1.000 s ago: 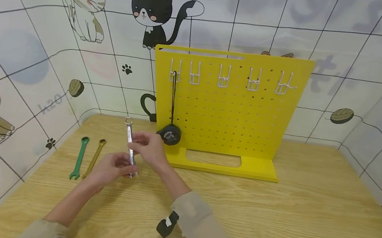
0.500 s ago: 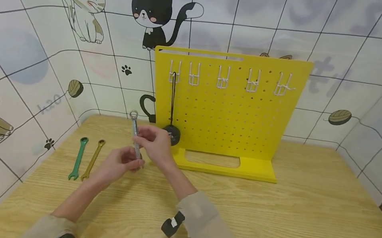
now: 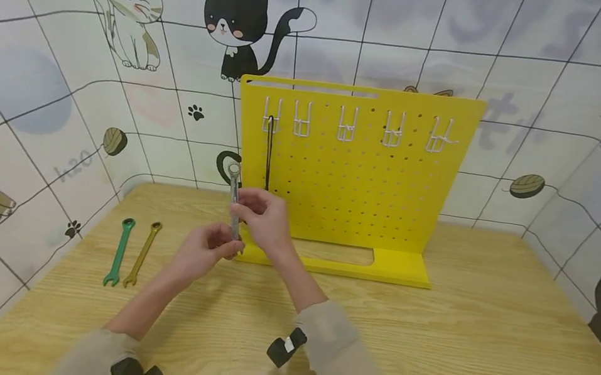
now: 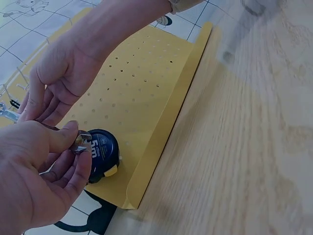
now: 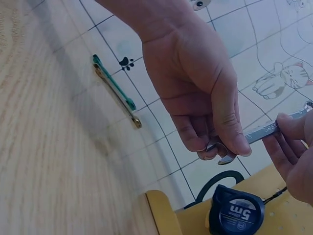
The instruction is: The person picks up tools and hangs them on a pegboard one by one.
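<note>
silver wrench (image 5: pixel 263 132): left hand (image 3: pixel 205 252) pinches it low, right hand (image 3: pixel 269 221), apparently, higher up.

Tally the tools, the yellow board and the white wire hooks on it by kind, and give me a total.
Wrenches: 3 (silver wrench, green wrench, gold wrench)
Tape measure: 1
Yellow pegboard: 1
White wire hooks: 5
Total: 10
</note>
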`<state>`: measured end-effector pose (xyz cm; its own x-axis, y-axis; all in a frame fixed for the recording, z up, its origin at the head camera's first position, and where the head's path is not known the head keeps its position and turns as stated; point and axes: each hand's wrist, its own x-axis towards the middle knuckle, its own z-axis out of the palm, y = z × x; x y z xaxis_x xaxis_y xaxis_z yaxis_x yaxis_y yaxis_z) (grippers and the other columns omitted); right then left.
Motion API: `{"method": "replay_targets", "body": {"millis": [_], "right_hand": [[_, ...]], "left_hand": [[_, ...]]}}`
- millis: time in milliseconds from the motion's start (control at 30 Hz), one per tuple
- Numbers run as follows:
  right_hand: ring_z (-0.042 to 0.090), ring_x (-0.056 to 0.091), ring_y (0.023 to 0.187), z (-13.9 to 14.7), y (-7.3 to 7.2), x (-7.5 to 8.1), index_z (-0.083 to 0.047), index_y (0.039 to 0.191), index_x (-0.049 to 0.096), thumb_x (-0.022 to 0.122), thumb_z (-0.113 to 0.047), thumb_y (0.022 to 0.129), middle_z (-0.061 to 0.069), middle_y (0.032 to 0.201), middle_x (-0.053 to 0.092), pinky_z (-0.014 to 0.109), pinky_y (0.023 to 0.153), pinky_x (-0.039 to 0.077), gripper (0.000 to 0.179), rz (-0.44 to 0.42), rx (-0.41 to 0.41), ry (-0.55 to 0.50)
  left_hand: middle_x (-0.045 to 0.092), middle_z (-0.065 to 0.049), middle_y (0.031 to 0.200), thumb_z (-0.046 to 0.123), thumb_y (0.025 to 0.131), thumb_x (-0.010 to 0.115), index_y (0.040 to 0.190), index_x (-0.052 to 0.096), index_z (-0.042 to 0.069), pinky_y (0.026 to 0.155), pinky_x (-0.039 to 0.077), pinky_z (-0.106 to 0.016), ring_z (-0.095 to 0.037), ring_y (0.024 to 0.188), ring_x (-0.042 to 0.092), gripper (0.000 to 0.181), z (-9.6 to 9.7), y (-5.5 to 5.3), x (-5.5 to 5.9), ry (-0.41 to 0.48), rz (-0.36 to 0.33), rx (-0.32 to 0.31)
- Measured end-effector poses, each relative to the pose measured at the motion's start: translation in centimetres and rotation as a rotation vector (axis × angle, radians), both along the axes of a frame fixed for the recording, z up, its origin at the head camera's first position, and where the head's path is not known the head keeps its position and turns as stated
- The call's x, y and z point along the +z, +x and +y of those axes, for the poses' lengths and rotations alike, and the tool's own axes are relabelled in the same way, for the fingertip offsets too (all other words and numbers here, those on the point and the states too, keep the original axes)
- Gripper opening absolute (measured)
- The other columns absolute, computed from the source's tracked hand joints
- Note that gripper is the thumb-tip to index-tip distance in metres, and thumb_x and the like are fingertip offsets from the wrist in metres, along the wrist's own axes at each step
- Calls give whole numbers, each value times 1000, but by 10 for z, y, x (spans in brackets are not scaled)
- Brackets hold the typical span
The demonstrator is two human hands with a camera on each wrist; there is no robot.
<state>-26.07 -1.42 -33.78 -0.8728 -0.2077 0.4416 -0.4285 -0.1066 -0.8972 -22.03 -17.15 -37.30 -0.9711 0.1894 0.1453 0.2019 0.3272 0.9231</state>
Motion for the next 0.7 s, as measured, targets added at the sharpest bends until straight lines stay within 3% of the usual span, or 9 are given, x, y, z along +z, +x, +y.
{"method": "replay_targets", "body": {"millis": [133,333,600,700], "right_hand": [[16,68,79,9,-2,4,7,108,71,74,2,90,17,94,72,40,80,60,19,10,-31,-6],[17,68,81,21,-4,9,4,108,73,76,-2,89,13,94,73,29,77,58,20,16,-90,-2],[18,69,85,36,-8,15,3,109,74,76,-4,90,13,95,74,26,76,57,21,26,-130,-36],[17,69,84,40,-10,16,2,109,75,76,-5,90,12,95,74,27,77,58,20,38,-151,-39]], "left_hand": [[68,-12,91,16,98,69,103,64,0,78,54,-42,-22,81,62,18,9,-4,3,-1,18,16],[67,-12,90,16,97,70,102,64,-2,79,56,-39,-24,82,62,19,21,-9,6,25,36,20],[66,-10,86,13,96,71,97,66,-1,83,55,-53,-24,77,62,14,42,-17,11,81,61,38],[66,-11,86,11,95,72,96,66,0,82,56,-51,-23,76,61,12,48,-19,12,100,78,43]]}}
